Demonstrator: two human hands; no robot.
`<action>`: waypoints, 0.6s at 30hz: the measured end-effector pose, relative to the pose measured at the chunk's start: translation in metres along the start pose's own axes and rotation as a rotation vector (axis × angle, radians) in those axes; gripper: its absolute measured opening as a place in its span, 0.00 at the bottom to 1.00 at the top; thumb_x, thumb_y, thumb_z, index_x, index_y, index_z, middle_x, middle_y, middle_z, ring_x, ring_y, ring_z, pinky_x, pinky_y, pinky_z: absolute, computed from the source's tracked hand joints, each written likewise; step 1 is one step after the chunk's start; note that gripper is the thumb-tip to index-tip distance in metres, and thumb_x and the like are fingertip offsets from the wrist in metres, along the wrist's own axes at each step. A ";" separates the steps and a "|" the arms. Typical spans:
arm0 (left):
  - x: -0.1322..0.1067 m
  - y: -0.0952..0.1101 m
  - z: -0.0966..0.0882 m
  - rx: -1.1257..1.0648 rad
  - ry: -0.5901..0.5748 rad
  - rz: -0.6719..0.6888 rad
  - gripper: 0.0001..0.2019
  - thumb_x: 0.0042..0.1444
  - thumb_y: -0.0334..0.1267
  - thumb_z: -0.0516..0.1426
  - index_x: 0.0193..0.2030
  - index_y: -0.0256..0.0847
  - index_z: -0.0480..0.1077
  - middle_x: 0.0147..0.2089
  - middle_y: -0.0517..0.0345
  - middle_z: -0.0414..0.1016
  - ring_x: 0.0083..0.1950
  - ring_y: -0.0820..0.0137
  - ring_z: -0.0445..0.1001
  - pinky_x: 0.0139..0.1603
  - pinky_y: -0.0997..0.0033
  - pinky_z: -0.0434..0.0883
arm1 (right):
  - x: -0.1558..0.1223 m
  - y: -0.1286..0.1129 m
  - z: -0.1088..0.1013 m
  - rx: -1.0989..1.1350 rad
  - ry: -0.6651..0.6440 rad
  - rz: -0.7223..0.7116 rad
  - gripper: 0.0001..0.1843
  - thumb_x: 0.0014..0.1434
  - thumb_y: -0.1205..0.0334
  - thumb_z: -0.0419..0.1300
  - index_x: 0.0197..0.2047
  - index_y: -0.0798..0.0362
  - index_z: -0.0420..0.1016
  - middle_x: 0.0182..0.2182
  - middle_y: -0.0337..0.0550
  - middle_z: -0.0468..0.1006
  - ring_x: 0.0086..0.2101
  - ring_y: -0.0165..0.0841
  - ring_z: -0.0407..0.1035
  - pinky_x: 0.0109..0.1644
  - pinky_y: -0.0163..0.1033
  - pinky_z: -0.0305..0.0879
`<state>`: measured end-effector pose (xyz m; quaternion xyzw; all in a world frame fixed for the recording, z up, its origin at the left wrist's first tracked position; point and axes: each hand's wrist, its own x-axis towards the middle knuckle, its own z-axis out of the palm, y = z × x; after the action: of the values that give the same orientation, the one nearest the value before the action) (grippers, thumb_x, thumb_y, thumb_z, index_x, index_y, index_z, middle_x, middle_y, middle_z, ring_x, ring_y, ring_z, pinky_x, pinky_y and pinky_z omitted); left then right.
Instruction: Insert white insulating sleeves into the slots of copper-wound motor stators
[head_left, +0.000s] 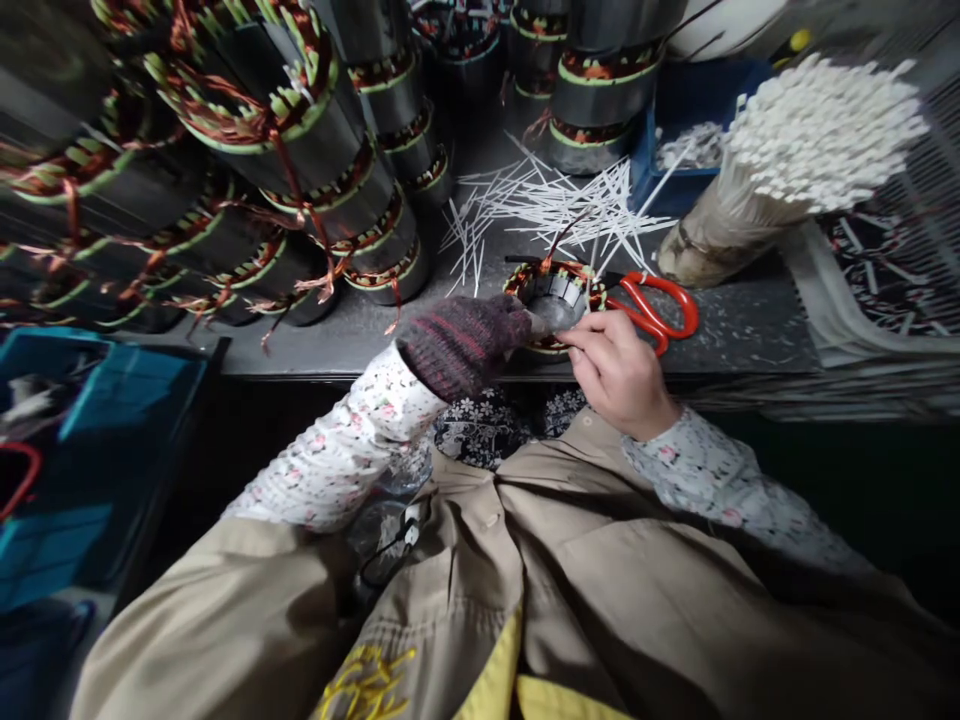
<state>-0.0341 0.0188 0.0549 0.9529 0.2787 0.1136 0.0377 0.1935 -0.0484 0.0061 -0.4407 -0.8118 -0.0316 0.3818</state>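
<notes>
A motor stator [556, 292] with copper windings and a green rim lies on the dark workbench [750, 330] right in front of me. My left hand [463, 345], in a dark knitted glove, is closed on the stator's near left side. My bare right hand [618, 368] pinches at the stator's near edge with thumb and forefinger; what it pinches is too small to make out. Red-handled scissors [660, 310] lie just right of the stator, touching nothing I hold.
Stacks of wound stators [300, 150] fill the left and back of the bench. Loose white sleeves [555, 205] lie scattered behind the stator. A bundle of white sticks [810, 140] leans at the right beside a blue tray [690, 100]. Blue crates [90, 420] stand at lower left.
</notes>
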 end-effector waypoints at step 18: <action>0.032 -0.014 0.004 0.043 0.183 0.417 0.08 0.66 0.41 0.53 0.40 0.43 0.72 0.41 0.55 0.79 0.47 0.63 0.79 0.69 0.47 0.69 | 0.012 0.137 -0.030 0.028 0.856 0.404 0.17 0.64 0.46 0.64 0.40 0.50 0.67 0.28 0.39 0.68 0.24 0.30 0.66 0.26 0.38 0.66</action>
<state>-0.0142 0.0479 0.0550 0.9762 0.0805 0.1989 -0.0321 0.3085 0.0317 -0.0036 -0.5320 -0.4799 -0.1246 0.6864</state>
